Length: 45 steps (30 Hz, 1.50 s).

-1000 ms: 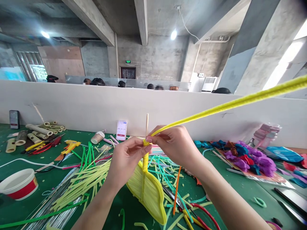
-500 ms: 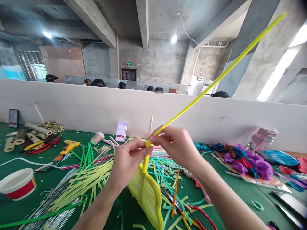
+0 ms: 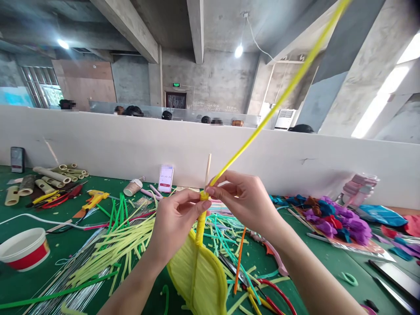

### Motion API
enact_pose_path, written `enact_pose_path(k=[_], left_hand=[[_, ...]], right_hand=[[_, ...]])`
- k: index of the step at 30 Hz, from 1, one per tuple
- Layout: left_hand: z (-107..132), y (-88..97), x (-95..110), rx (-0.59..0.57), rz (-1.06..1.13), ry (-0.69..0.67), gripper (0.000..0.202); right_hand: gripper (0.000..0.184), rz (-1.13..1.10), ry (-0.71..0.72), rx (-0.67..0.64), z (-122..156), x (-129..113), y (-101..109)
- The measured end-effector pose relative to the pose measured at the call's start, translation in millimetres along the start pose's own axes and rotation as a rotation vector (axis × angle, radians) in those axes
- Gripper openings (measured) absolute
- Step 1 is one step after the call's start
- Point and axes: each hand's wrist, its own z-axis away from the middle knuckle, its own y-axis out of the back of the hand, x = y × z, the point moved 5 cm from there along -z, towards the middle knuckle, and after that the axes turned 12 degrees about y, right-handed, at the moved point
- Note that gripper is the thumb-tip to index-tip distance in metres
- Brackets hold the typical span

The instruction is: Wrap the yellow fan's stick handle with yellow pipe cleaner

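Note:
My left hand (image 3: 179,223) pinches a thin wooden stick (image 3: 208,168) where yellow pipe cleaner is wrapped round it. Below that grip hangs a yellow leaf shape (image 3: 200,280) with a thick fuzzy rim and a midrib, joined to the wrapped stem (image 3: 200,227). Close beside, my right hand (image 3: 241,197) is closed on a long yellow pipe cleaner (image 3: 262,124) at the stick. The pipe cleaner's free length slants up and right, past the top of the view. The bare upper end of the stick stands above both hands.
Pale yellow pipe cleaners (image 3: 111,245) and red-handled scissors (image 3: 267,297) lie on the green table. To the left are a paper cup (image 3: 24,249), a yellow glue gun (image 3: 95,199) and bamboo pieces (image 3: 54,177). A phone (image 3: 166,178) leans on the white partition (image 3: 98,144). Purple flowers (image 3: 352,225) lie right.
The pipe cleaner's free end has swung up to a steeper slant and now leaves the top of the view. The leaf has turned, showing more of its broad face. Both hands keep their grip.

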Motion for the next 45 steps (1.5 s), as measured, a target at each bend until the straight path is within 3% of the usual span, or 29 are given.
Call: enact_pose_path(k=[4, 11, 17, 24, 28, 36, 45], left_hand=[[-1, -0.9, -3, -0.017, 0.011, 0.01, 0.013], [-2, -1.8, 1, -0.053, 0.069, 0.036, 0.015], [-1, 1.5, 0, -0.037, -0.049, 0.023, 0.019], [-4, 3.9, 3, -0.244, -0.102, 0.071, 0.026], [-5, 4.7, 2, -0.272, -0.063, 0.066, 0.023], [-6, 3.1, 0, -0.186, -0.09, 0.044, 0.024], [-7, 6.9, -3, -0.157, -0.059, 0.034, 0.018]], right_hand=[[0.014, 0.12, 0.015, 0.025, 3, 2, -3], [0.012, -0.186, -0.066, 0.033, 11, 3, -6], [0.012, -0.147, -0.018, 0.183, 20, -1, -7], [0.015, -0.269, -0.001, 0.23, 29, 12, -15], [0.012, -0.301, 0.048, 0.218, 30, 9, -15], [0.014, -0.176, 0.059, 0.278, 31, 5, -14], [0.011, 0.089, 0.254, 0.375, 38, 0, -12]])
